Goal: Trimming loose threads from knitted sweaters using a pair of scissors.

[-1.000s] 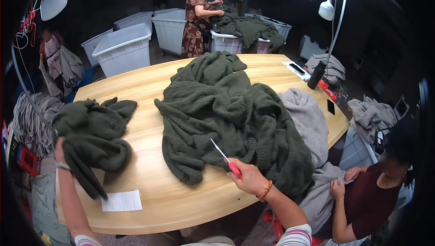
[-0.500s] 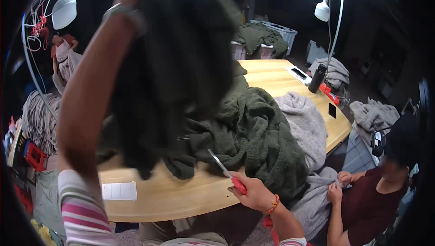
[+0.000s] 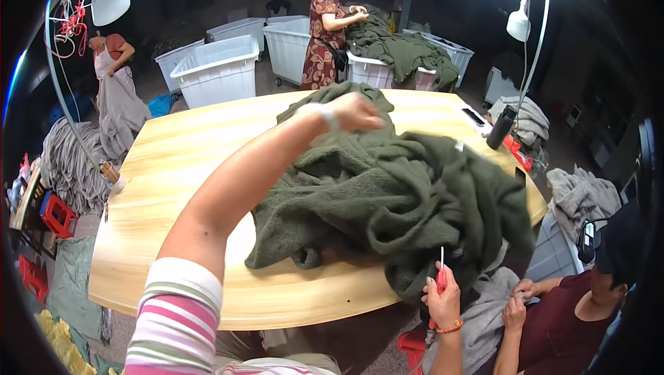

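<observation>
A large heap of dark green knit garments (image 3: 339,202) lies rumpled across the middle and right of the wooden table (image 3: 173,161). My left hand (image 3: 356,111) reaches over the far part of the heap, its wrist banded with something pale. Its fingers are smeared by motion, so their grip does not show. At the near right edge of the heap my right hand (image 3: 443,302) is closed around a red-handled tool (image 3: 441,279) with a thin metal blade pointing up. Part of a cord hangs below that hand. Green cloth lies just beyond the blade.
On the right a co-worker (image 3: 574,306) handles grey knit fabric (image 3: 477,313). Another person (image 3: 325,29) stands at a bin of green garments (image 3: 408,53). White bins (image 3: 218,74) stand behind the table. A black bottle (image 3: 501,127) and phone (image 3: 474,116) are at the right edge.
The green garment that my left hand held high has come down onto the heap at the right, covering the grey garment there. My right hand has moved right with its tool.
</observation>
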`<state>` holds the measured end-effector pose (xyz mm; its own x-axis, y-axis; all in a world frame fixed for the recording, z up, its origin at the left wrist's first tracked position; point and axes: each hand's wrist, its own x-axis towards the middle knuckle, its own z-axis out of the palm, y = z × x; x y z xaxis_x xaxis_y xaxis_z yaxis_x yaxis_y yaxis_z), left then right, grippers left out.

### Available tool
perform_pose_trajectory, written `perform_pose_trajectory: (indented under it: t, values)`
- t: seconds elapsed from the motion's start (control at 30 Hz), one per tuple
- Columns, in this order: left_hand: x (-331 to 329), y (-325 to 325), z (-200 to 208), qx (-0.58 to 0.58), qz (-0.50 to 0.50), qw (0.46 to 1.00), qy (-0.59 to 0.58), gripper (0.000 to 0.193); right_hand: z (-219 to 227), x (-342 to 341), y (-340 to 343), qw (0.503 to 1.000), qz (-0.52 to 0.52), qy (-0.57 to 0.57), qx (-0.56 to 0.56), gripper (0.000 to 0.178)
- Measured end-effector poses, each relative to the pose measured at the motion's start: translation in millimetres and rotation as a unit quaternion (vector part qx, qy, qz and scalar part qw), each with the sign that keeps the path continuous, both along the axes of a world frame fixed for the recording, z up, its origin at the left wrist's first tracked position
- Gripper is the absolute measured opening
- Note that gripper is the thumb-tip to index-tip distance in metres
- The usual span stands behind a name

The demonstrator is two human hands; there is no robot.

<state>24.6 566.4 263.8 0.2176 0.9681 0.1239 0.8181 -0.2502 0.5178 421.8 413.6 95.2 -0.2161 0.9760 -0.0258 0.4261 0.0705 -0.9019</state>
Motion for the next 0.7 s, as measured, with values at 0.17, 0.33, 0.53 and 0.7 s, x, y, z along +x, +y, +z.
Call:
perform_pose_trajectory:
  t: [0.17, 0.33, 0.53, 0.7]
  values:
    - [-132, -87, -137, -0.076, 0.400, 0.904, -0.132, 0.093, 9, 3, -36, 0.995, -0.018, -0.009, 0.101, 0.041]
    - [-165, -122, -228, -0.077, 0.549, 0.813, -0.180, 0.100, 35, -50, -59, 0.961, 0.252, -0.016, 0.114, 0.050]
    - [-117, -114, -230, 0.015, 0.347, 0.722, -0.599, 0.071, 1, -109, 12, 0.962, 0.211, -0.174, 0.006, 0.048]
    - [-129, -124, -248, -0.122, 0.314, 0.620, -0.709, 0.050, -61, -50, 111, 0.917, 0.136, -0.232, 0.296, 0.056]
